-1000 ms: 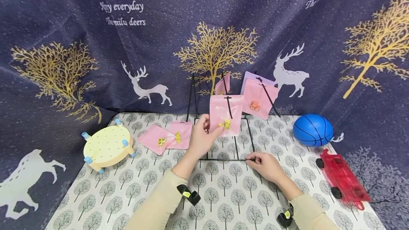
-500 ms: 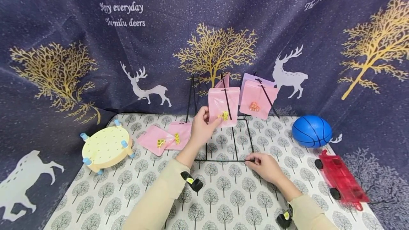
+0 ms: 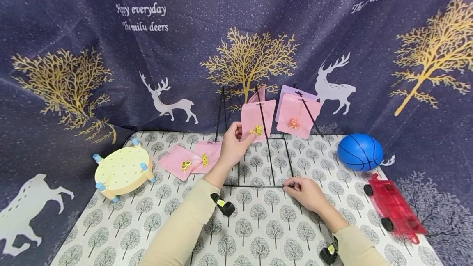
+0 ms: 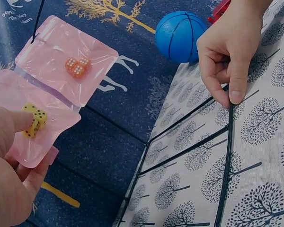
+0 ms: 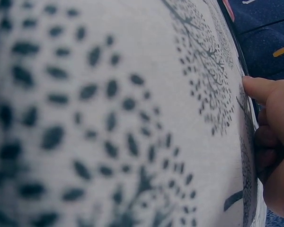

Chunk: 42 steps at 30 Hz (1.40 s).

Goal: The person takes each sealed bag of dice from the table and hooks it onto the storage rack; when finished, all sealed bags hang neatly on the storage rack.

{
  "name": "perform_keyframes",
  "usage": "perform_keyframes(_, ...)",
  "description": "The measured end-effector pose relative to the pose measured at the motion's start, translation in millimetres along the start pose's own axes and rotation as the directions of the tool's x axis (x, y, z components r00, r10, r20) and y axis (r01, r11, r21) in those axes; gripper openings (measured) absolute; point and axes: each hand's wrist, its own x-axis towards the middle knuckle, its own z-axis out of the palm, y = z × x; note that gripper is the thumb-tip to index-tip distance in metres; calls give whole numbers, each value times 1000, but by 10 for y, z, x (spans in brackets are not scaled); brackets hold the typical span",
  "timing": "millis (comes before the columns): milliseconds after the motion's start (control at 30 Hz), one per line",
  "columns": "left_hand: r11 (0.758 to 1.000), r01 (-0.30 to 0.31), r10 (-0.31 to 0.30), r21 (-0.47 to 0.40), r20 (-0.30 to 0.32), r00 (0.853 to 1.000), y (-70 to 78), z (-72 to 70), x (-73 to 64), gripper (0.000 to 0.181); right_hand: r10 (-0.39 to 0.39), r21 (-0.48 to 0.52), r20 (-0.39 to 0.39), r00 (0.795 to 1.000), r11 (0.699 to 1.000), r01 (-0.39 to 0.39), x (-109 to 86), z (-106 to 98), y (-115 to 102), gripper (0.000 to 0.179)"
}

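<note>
My left hand [image 3: 234, 145] pinches the lower left edge of a pink zip bag [image 3: 255, 114] with yellow dice [image 4: 35, 120] inside. A black prong runs through the slot at the bag's top and shows in front of it. With thumb and forefinger, my right hand [image 3: 308, 192] pinches the front bar of a black wire display rack [image 3: 255, 186]. Another pink bag [image 3: 301, 112] with orange dice hangs on the right prong, a purple bag [image 3: 284, 93] behind it. Partly hidden behind the held bag is one more pink bag [image 3: 261, 93].
Two pink bags with yellow dice [image 3: 181, 161] lie left of the rack. A round yellow pegboard stool [image 3: 123, 167] stands farther left. On the right are a blue ball [image 3: 360, 152] and a red toy car [image 3: 395, 206]. A dark curtain [image 3: 177, 60] hangs behind.
My left hand has moved up and back, sliding the pink zip bag along the prong toward the rack's rear. The right hand stays on the front bar.
</note>
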Motion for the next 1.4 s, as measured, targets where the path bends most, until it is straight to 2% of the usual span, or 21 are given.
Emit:
perform_keyframes(167, 1000, 2, -2, 8, 6, 1000, -22, -19, -2, 34, 6, -1, 8, 1000, 1000, -6, 4, 7, -11, 10)
perform_keyframes(400, 999, 19, -19, -38, 14, 1000, -93, -72, -31, 34, 4, 5, 6, 1000, 1000, -4, 2, 12, -29, 10)
perform_keyframes(633, 997, -8, 9, -83, 11, 1000, -224, -163, -102, 35, -12, -5, -6, 1000, 1000, 12, 3, 15, -39, 11)
perform_keyframes(800, 1000, -22, 23, -18, 20, 1000, -299, -305, -191, 37, -7, -5, -6, 1000, 1000, 7, 0, 10, -35, 12)
perform_keyframes(867, 1000, -10, 9, 15, 20, 1000, -317, -362, -223, 36, -7, -3, -6, 1000, 1000, 6, -2, 8, -31, 11)
perform_keyframes(933, 1000, 16, -16, 13, 14, 1000, -330, -412, -249, 35, -5, -3, -11, 1000, 1000, 5, -2, 11, -24, 11)
perform_keyframes(1067, 999, 40, -39, 17, -33, 999, -382, -494, -292, 32, -8, -1, -14, 1000, 1000, 8, -8, 11, -14, 10)
perform_keyframes(1200, 992, 23, -9, 124, -108, 994, -472, -579, -335, 31, -8, -2, -9, 1000, 1000, 8, -16, 6, -15, 11)
perform_keyframes(1267, 985, 29, -1, 172, -156, 988, -525, -626, -357, 30, -5, -2, -8, 1000, 1000, 5, -16, 4, -18, 11)
perform_keyframes(1400, 974, 87, -35, 209, -237, 971, -637, -743, -403, 29, 4, -4, -2, 1000, 1000, -4, -15, 3, -17, 11)
